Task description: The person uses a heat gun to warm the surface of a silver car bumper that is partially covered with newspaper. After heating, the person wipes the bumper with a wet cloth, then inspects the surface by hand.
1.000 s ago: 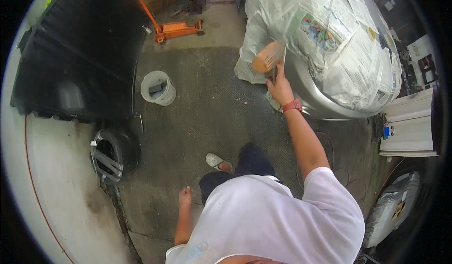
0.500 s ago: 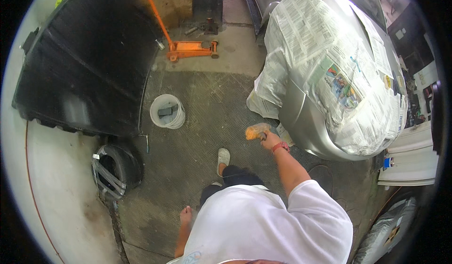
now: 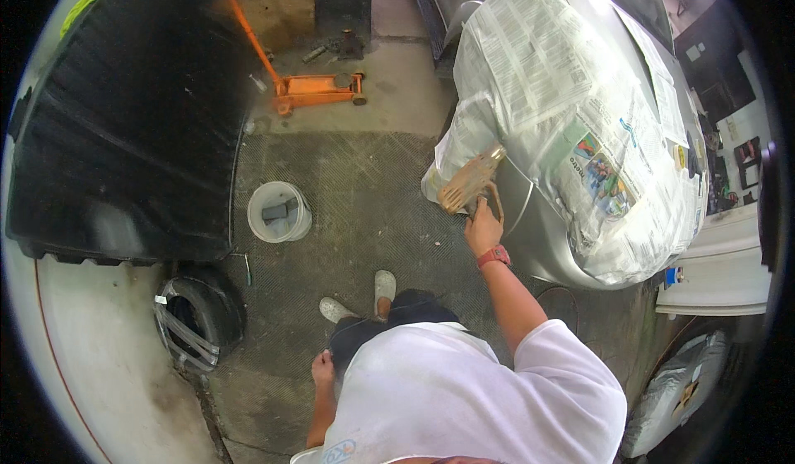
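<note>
In my right hand (image 3: 483, 229) is a handheld tool with a brownish, slotted, see-through-looking body (image 3: 470, 181) and a loop-shaped handle; its exact kind is not clear. My fingers are wrapped round the handle. The tool's far end is in front of the newspaper and plastic sheeting (image 3: 530, 91) covering the front of a silver car (image 3: 534, 253); whether it touches the covering cannot be told. A thin pale curved strip hangs beside the tool on the car. My left hand (image 3: 323, 369) hangs low beside my body, fingers curled in, with nothing visible in it.
A white bucket (image 3: 258, 213) with grey blocks inside stands on the dark textured floor. Beyond it sits an orange floor jack (image 3: 319, 91). At the left are a large black panel (image 3: 124, 133) and a wrapped tyre (image 3: 219, 311). Another wrapped tyre (image 3: 687, 394) lies lower right.
My right hand has moved forward, bringing the tool up against the view of the covered car front. The tool's orange look has turned brownish. My left foot has come into fuller view.
</note>
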A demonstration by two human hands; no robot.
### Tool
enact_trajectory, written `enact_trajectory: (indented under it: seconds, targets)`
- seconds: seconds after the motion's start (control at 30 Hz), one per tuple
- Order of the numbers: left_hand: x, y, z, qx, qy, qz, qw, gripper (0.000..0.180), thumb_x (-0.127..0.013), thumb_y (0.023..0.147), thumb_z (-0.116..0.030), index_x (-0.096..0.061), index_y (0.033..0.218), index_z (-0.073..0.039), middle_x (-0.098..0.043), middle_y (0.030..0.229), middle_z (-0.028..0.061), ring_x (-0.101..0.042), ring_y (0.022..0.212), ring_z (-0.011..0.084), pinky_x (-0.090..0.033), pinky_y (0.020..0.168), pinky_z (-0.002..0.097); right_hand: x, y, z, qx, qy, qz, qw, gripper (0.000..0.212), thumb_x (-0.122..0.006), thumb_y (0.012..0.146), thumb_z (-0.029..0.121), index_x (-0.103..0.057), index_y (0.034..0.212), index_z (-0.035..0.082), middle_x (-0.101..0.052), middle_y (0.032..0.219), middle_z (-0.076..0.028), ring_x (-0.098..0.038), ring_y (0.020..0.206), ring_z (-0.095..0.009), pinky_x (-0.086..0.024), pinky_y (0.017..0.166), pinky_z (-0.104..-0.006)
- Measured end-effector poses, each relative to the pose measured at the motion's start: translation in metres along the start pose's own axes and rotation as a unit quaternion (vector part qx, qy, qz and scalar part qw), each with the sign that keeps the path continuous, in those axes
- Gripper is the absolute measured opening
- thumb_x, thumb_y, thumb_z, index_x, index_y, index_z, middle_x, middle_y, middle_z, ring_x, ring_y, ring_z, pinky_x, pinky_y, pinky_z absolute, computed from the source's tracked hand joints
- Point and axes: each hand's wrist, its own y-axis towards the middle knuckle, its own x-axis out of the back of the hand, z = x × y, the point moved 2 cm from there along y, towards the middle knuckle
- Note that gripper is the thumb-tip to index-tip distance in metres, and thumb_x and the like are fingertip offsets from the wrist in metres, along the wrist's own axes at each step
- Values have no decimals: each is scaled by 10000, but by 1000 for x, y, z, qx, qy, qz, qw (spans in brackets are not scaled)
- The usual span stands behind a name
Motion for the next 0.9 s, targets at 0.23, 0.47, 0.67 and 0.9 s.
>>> enact_trajectory:
  seconds: [0.23, 0.47, 0.67, 0.9]
  targets:
    - [62, 2, 8, -61, 75, -76, 992, 415, -587, 1121, -379, -781, 1031, -24, -776, 905, 184, -739, 844, 378, -552, 801, 478, -99, -74, -31, -24, -44, 245, 968, 566, -766, 858, 224, -610, 1375, 54, -790, 1133, -244, -768, 1086, -428, -596, 975, -532]
    - [99, 6, -21, 48, 101, -2, 994, 412, -595, 1120, -369, -775, 1036, -8, -780, 956, 202, -742, 897, 398, -546, 821, 497, -94, -57, -25, -77, 68, 281, 954, 610, -768, 845, 223, -615, 1413, 64, -759, 1233, -286, -724, 1185, -462, -586, 1016, -532]
    - [84, 31, -53, 12, 94, 18, 995, 409, -587, 1123, -355, -763, 1062, 9, -775, 997, 212, -736, 928, 406, -544, 848, 494, -3, -1, 5, -55, 42, 40, 997, 588, -759, 901, 213, -581, 1443, 69, -741, 1243, -272, -714, 1168, -466, -574, 999, -546]
    - [58, 62, -72, 24, 52, 53, 997, 417, -569, 1131, -365, -757, 1061, 0, -769, 1059, 223, -727, 987, 397, -532, 905, 483, 27, -38, 1, -56, 112, -102, 987, 548, -725, 913, 41, -496, 1409, -3, -660, 1318, -293, -644, 1229, -506, -520, 1011, -556]
